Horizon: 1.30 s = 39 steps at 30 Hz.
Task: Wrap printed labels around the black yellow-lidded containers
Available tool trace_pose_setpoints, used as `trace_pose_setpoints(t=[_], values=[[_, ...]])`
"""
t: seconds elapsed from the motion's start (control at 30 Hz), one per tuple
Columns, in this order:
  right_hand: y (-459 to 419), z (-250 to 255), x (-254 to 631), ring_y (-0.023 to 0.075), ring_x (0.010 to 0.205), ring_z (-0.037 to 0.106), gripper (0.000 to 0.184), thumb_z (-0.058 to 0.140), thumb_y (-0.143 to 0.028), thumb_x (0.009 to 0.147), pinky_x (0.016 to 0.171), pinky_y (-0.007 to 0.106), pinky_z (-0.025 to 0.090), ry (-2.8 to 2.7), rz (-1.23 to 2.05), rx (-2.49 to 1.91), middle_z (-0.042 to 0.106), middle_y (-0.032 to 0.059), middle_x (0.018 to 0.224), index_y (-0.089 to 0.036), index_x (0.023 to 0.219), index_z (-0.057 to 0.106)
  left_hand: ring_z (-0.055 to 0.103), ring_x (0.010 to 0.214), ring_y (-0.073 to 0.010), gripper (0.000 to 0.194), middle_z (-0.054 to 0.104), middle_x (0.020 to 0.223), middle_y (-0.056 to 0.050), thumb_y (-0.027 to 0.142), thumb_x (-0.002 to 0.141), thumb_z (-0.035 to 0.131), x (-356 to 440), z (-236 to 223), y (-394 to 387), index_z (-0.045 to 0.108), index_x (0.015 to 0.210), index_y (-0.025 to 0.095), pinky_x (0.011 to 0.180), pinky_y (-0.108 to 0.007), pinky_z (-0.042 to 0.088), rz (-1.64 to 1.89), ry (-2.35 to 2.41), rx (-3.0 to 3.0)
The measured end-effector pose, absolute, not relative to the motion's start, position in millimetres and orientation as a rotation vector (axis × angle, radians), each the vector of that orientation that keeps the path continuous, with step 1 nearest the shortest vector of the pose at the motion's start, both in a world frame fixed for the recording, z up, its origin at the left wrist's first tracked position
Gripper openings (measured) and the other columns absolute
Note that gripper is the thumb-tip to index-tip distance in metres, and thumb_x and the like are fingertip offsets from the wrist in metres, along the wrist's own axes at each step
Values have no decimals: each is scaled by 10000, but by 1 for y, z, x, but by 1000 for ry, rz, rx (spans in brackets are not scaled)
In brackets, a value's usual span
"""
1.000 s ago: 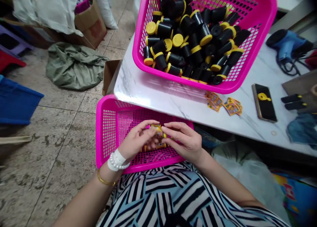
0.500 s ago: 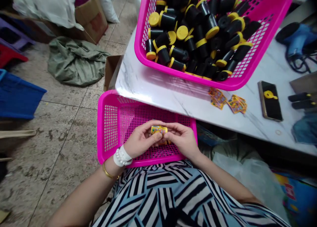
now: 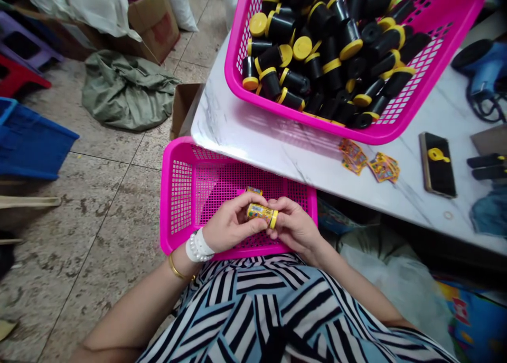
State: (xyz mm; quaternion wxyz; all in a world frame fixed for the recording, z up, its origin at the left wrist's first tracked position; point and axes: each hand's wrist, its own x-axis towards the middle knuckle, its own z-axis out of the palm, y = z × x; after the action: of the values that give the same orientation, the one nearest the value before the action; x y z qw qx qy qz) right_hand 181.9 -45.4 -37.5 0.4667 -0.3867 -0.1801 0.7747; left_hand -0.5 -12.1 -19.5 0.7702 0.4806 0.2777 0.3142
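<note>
My left hand (image 3: 226, 226) is closed around a small canister (image 3: 260, 213) wrapped in a printed yellow-orange label. The canister lies sideways, with its yellow cap pointing right. The fingers of my right hand (image 3: 298, 226) pinch it at the cap end. Both hands are above a pink mesh basket (image 3: 180, 194) at my lap. Just beyond my left fingertips, a second labelled canister (image 3: 254, 190) lies in that basket, partly covered by my hand. Two small fans of printed labels (image 3: 354, 157) lie on the table edge.
A larger pink basket (image 3: 301, 112) full of black canisters with yellow caps stands on the marble-patterned table (image 3: 245, 136). To its right are a phone (image 3: 438, 165) with a yellow piece on it and a blue hair dryer (image 3: 481, 67). A blue crate (image 3: 35, 141) stands on the floor at left.
The canister between my hands has turned so its yellow cap shows at right. My right fingers have shifted onto that end. Another labelled canister has come into sight behind my left hand.
</note>
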Motion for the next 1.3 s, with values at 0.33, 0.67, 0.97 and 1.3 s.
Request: trace_pose_setpoints(t=[0.33,0.67,0.97,1.3], values=[[-49,-32,195,122,692,692,230,827,-298,746,563,255,639,-897,1714,-1029,635,30,1012,-233,954,755,569,439,-87,411,706,706,-52,505,843,680,3,-21,-23,580,990,134,424,-187,403,538,726,758],[-51,-23,192,99,551,691,259,811,-328,766,451,258,620,-997,1757,-927,557,39,1091,-227,991,729,509,445,-70,403,584,582,19,528,842,671,6,-24,-24,599,819,133,439,-186,358,597,813,783],[-56,-32,193,86,569,651,266,807,-347,772,465,230,588,-1199,1336,-1109,596,32,1019,-270,1019,742,477,437,-60,373,565,586,37,505,821,705,12,-25,-22,588,860,153,429,-178,334,612,870,792],[-54,-25,186,140,586,673,255,881,-300,658,569,277,603,-986,1321,-1363,703,11,729,-208,872,776,634,758,-153,219,679,860,-36,355,860,682,18,-26,-29,651,983,176,699,-285,514,851,1026,1148]])
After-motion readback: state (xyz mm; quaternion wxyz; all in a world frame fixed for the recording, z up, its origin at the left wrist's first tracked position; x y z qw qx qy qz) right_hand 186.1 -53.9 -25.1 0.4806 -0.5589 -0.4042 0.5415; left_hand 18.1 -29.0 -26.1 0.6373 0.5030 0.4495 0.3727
